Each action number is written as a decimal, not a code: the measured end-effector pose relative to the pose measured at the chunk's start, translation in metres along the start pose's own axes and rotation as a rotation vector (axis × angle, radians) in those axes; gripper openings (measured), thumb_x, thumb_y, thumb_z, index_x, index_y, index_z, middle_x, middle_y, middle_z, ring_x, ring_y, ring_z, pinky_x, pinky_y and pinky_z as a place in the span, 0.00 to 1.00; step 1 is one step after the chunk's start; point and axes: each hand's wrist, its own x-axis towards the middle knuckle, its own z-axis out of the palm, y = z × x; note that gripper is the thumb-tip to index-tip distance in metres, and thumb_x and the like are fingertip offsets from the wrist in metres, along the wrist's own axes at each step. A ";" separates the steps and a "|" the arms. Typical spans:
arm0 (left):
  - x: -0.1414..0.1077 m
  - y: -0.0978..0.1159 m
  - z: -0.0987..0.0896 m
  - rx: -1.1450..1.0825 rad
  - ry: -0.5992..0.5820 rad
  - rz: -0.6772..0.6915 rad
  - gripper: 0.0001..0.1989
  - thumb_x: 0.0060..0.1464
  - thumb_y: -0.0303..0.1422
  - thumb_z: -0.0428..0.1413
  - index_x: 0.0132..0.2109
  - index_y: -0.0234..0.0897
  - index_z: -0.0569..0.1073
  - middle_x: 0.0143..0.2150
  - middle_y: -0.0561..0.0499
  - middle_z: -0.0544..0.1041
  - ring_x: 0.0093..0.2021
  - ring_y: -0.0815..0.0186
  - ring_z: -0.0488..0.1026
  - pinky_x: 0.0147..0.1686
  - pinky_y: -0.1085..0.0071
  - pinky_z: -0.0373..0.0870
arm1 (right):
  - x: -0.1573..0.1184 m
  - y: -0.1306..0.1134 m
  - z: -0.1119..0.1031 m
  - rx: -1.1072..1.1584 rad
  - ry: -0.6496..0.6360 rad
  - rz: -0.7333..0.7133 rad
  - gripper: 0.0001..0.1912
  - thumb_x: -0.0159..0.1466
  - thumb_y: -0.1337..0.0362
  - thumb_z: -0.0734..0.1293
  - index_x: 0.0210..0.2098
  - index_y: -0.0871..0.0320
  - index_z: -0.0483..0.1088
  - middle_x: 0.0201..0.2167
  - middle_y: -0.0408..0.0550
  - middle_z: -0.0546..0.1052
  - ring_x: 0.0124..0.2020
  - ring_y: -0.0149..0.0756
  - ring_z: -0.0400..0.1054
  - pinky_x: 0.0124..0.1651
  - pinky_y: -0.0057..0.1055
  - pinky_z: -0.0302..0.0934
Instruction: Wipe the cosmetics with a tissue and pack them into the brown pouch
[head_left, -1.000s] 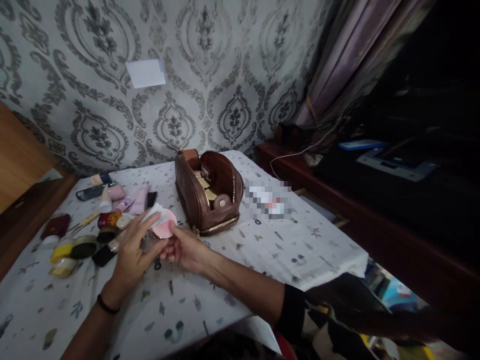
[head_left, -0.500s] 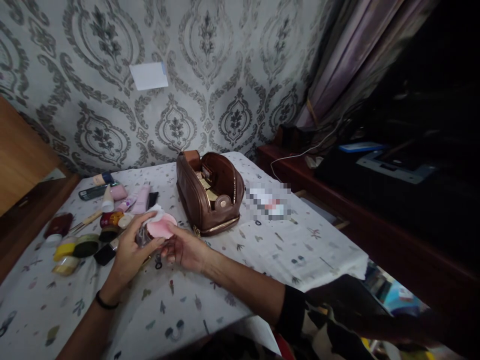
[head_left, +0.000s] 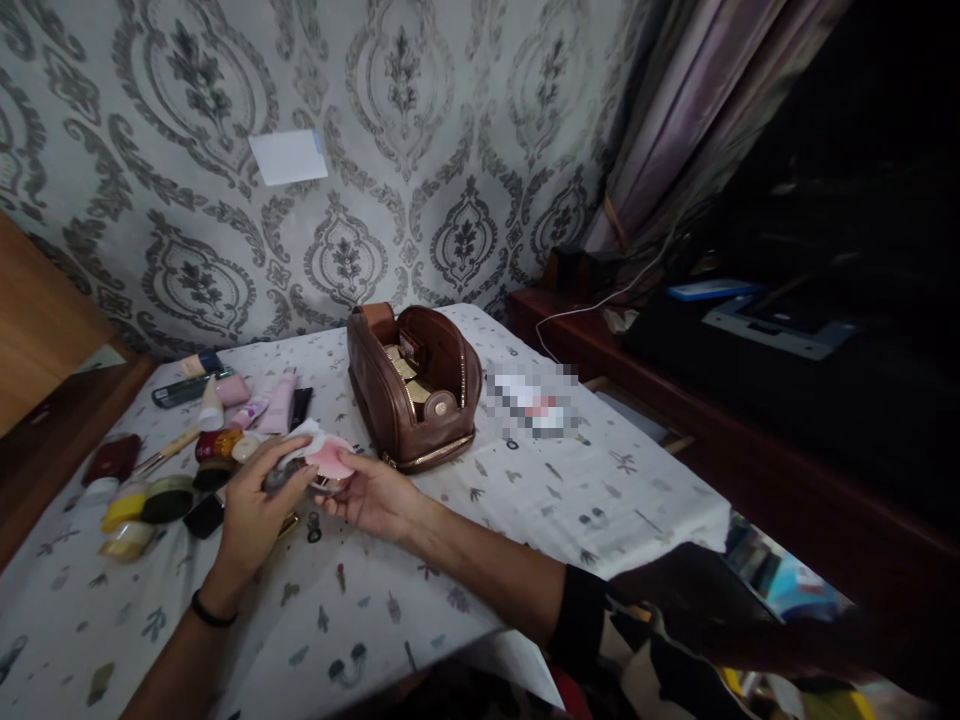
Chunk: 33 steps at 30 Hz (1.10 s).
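A round pink compact is held between both hands above the patterned tablecloth. My left hand wraps round its left side together with a crumpled white wipe. My right hand pinches the compact's right edge between thumb and fingers. Just behind the hands stands a brown bag, unzipped, with gold-coloured items inside. Left of my left hand lie several cosmetics, among them a pink tube, a dark green jar and a yellow-lidded jar.
A pixelated item lies right of the bag. Brushes and a dark red bottle are at the left. Along the right runs a dark red wooden desk with a white cable. A patterned wall closes off the back.
The compact has tilted in my hands, and its shiny lower rim now shows. My left fingers have shifted over its pink face. The view has moved slightly.
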 end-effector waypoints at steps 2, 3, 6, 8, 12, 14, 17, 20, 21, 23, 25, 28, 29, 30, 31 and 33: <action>-0.001 0.003 0.000 0.010 0.038 0.041 0.14 0.55 0.42 0.59 0.42 0.39 0.79 0.42 0.47 0.81 0.45 0.58 0.77 0.48 0.63 0.72 | -0.001 -0.001 0.000 -0.006 -0.007 0.010 0.13 0.65 0.60 0.70 0.41 0.65 0.73 0.30 0.50 0.80 0.29 0.32 0.75 0.33 0.26 0.65; -0.001 0.004 -0.001 0.016 0.053 0.063 0.12 0.56 0.41 0.59 0.42 0.39 0.79 0.41 0.48 0.81 0.44 0.59 0.77 0.47 0.64 0.72 | -0.001 -0.001 0.000 -0.009 -0.006 0.009 0.13 0.64 0.60 0.71 0.41 0.65 0.73 0.30 0.50 0.80 0.29 0.33 0.75 0.33 0.25 0.65; -0.001 0.006 -0.002 0.056 0.071 0.117 0.10 0.58 0.39 0.58 0.40 0.39 0.79 0.39 0.49 0.81 0.42 0.61 0.77 0.46 0.65 0.72 | -0.002 0.000 0.002 -0.032 0.000 -0.023 0.13 0.62 0.62 0.73 0.40 0.66 0.73 0.30 0.50 0.80 0.31 0.34 0.77 0.33 0.23 0.65; -0.002 0.006 -0.003 0.091 0.049 0.148 0.10 0.59 0.40 0.57 0.41 0.40 0.79 0.40 0.48 0.80 0.44 0.60 0.77 0.47 0.64 0.71 | -0.003 0.001 0.004 -0.045 0.019 -0.075 0.13 0.60 0.63 0.75 0.40 0.65 0.73 0.31 0.49 0.80 0.32 0.33 0.77 0.34 0.23 0.66; -0.003 0.003 -0.002 0.141 -0.068 0.193 0.16 0.63 0.40 0.51 0.49 0.39 0.79 0.50 0.45 0.80 0.54 0.57 0.74 0.55 0.61 0.69 | -0.003 0.001 0.006 -0.010 0.076 -0.177 0.14 0.58 0.65 0.76 0.42 0.60 0.73 0.33 0.43 0.80 0.33 0.30 0.75 0.40 0.28 0.71; -0.005 0.002 -0.002 0.153 -0.097 0.182 0.19 0.66 0.39 0.46 0.53 0.38 0.77 0.54 0.44 0.79 0.57 0.57 0.73 0.57 0.61 0.68 | -0.001 0.000 0.005 0.014 0.104 -0.182 0.13 0.62 0.60 0.73 0.43 0.60 0.72 0.34 0.45 0.80 0.35 0.32 0.75 0.42 0.32 0.72; -0.005 0.001 -0.002 0.179 -0.064 0.113 0.22 0.66 0.41 0.45 0.58 0.37 0.74 0.55 0.44 0.79 0.53 0.57 0.76 0.53 0.62 0.71 | 0.003 -0.001 0.003 0.020 0.120 -0.153 0.18 0.69 0.51 0.65 0.41 0.62 0.72 0.34 0.50 0.79 0.37 0.35 0.75 0.44 0.35 0.72; -0.005 0.001 -0.002 0.197 -0.016 0.068 0.22 0.65 0.42 0.48 0.58 0.37 0.74 0.54 0.44 0.80 0.51 0.57 0.78 0.52 0.62 0.73 | 0.005 0.002 0.000 -0.033 0.093 -0.198 0.16 0.66 0.52 0.68 0.42 0.59 0.71 0.34 0.48 0.79 0.36 0.36 0.75 0.43 0.38 0.72; -0.004 0.001 -0.002 0.194 -0.010 0.073 0.21 0.65 0.42 0.48 0.57 0.37 0.75 0.54 0.45 0.80 0.51 0.57 0.78 0.52 0.62 0.73 | 0.006 0.004 -0.001 -0.059 0.082 -0.222 0.16 0.64 0.53 0.71 0.42 0.58 0.70 0.33 0.46 0.79 0.35 0.36 0.75 0.42 0.38 0.72; -0.004 0.001 -0.002 0.186 -0.009 0.107 0.19 0.65 0.40 0.48 0.55 0.37 0.76 0.53 0.46 0.81 0.52 0.57 0.78 0.53 0.62 0.72 | 0.006 0.007 -0.003 -0.105 0.061 -0.254 0.19 0.58 0.54 0.76 0.43 0.56 0.70 0.32 0.43 0.78 0.33 0.34 0.74 0.40 0.36 0.71; -0.004 0.000 -0.003 0.182 -0.023 0.169 0.18 0.65 0.37 0.48 0.54 0.37 0.77 0.52 0.45 0.81 0.52 0.58 0.77 0.54 0.62 0.72 | 0.006 0.010 -0.003 -0.131 0.054 -0.279 0.24 0.53 0.53 0.78 0.44 0.56 0.71 0.32 0.41 0.78 0.32 0.32 0.73 0.39 0.34 0.70; -0.004 -0.001 -0.004 0.195 -0.053 0.275 0.17 0.65 0.33 0.48 0.55 0.37 0.76 0.53 0.45 0.80 0.53 0.58 0.76 0.55 0.61 0.70 | 0.006 0.011 -0.003 -0.154 0.045 -0.311 0.29 0.50 0.52 0.80 0.47 0.55 0.72 0.33 0.41 0.78 0.31 0.31 0.72 0.39 0.33 0.70; -0.004 -0.001 -0.004 0.203 -0.060 0.309 0.17 0.65 0.32 0.48 0.55 0.38 0.76 0.53 0.44 0.80 0.54 0.58 0.76 0.56 0.60 0.70 | 0.005 0.011 -0.002 -0.163 0.041 -0.318 0.29 0.50 0.52 0.80 0.47 0.54 0.72 0.33 0.40 0.77 0.31 0.31 0.72 0.39 0.34 0.69; -0.004 0.000 -0.004 0.210 -0.066 0.343 0.17 0.65 0.31 0.48 0.55 0.38 0.75 0.53 0.44 0.80 0.54 0.58 0.75 0.56 0.60 0.69 | 0.005 0.011 -0.002 -0.175 0.036 -0.325 0.29 0.50 0.51 0.80 0.47 0.54 0.72 0.32 0.40 0.77 0.31 0.31 0.72 0.40 0.33 0.69; -0.004 0.000 -0.004 0.217 -0.074 0.372 0.17 0.65 0.29 0.48 0.56 0.38 0.75 0.54 0.44 0.79 0.55 0.58 0.75 0.57 0.59 0.69 | 0.005 0.012 -0.001 -0.189 0.029 -0.334 0.29 0.50 0.51 0.79 0.46 0.54 0.72 0.31 0.40 0.76 0.31 0.30 0.71 0.40 0.32 0.68; -0.005 0.000 -0.002 0.226 -0.106 0.431 0.17 0.64 0.27 0.48 0.56 0.39 0.74 0.54 0.45 0.79 0.56 0.58 0.74 0.57 0.59 0.68 | 0.005 0.013 0.000 -0.209 0.019 -0.355 0.28 0.48 0.50 0.80 0.44 0.54 0.73 0.29 0.38 0.75 0.31 0.29 0.70 0.39 0.29 0.67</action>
